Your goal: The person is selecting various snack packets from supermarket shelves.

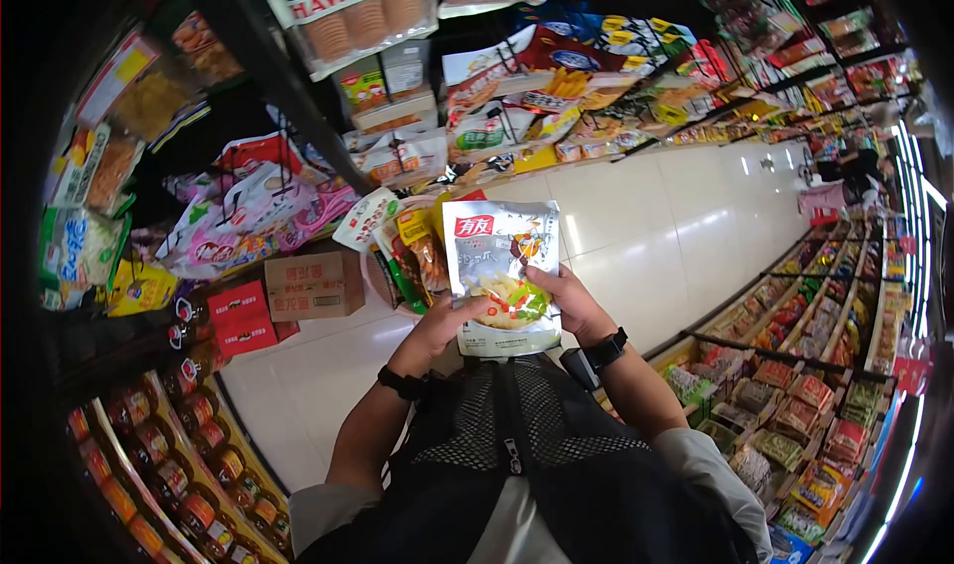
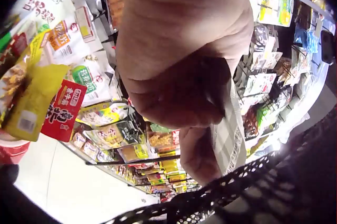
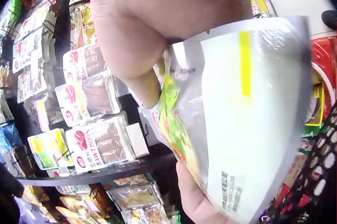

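Observation:
A silver snack pouch [image 1: 503, 276] with a red label and a picture of food stands upright in front of the person's chest. My left hand [image 1: 439, 325] grips its lower left side, thumb across the front. On the opposite edge, my right hand [image 1: 576, 304] holds it with the thumb pressed on the printed front; the fingers behind are hidden. In the right wrist view the pouch's pale back [image 3: 253, 124] shows a yellow stripe. The left wrist view catches only a narrow side of the pouch [image 2: 229, 134] beyond the palm.
Just beyond the left hand, a pink tub [image 1: 376, 278] holds several colourful packets. A cardboard box [image 1: 314, 286] and a red box [image 1: 241, 318] stand left of it. Hanging snack packs [image 1: 556, 82] line the rack ahead; shelves of bagged goods [image 1: 795, 395] run along the right.

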